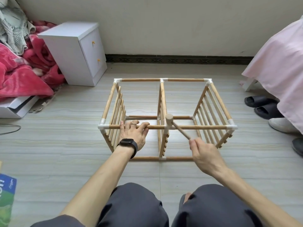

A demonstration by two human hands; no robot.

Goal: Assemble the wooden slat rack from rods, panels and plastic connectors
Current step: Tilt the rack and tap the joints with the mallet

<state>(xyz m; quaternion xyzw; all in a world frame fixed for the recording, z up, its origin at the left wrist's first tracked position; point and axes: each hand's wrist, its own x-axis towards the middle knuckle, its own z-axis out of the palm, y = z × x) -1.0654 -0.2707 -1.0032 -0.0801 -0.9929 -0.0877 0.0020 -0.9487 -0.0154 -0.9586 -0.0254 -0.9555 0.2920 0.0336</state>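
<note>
The rack stands on the tiled floor right in front of my knees, its rods joined by white plastic connectors at the corners, with slatted panels at the left end, the middle and the right end. My left hand lies on the near top rod, left of centre, fingers curled over it and gripping (watch on that wrist). My right hand pinches the end of a wooden mallet's handle, and the mallet head sits over the middle connector of that same rod; whether it touches I cannot tell. A white cabinet stands by the wall at far left, and dark slippers lie at right.
</note>
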